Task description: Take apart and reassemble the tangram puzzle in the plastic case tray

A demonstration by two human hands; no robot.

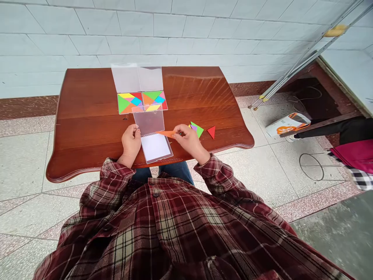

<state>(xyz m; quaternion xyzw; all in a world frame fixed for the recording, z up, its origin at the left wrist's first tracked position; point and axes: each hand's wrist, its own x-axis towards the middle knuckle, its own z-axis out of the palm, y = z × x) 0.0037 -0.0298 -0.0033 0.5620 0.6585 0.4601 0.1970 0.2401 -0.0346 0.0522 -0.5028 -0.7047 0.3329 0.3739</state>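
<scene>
My right hand (188, 140) pinches an orange triangular tangram piece (166, 133), its tip over the hinge of an open clear plastic case (157, 160). The case's bottom half shows a white inside, and its see-through lid (150, 121) is raised toward the far side. At the lid's left edge, my left hand (131, 143) is closed with thumb and finger on the rim. Just right of my right hand lie a green triangle (198, 129) and a purple piece, partly hidden by the hand. A red triangle (211, 132) lies farther right.
Two more open cases stand side by side behind, filled with coloured tangrams: a left one (124, 104) and a right one (150, 95). The brown wooden table (87, 128) meets a tiled wall. Crutches (288, 74), a white-orange carton (287, 123) and a person's dark-clothed leg (323, 132) are at right.
</scene>
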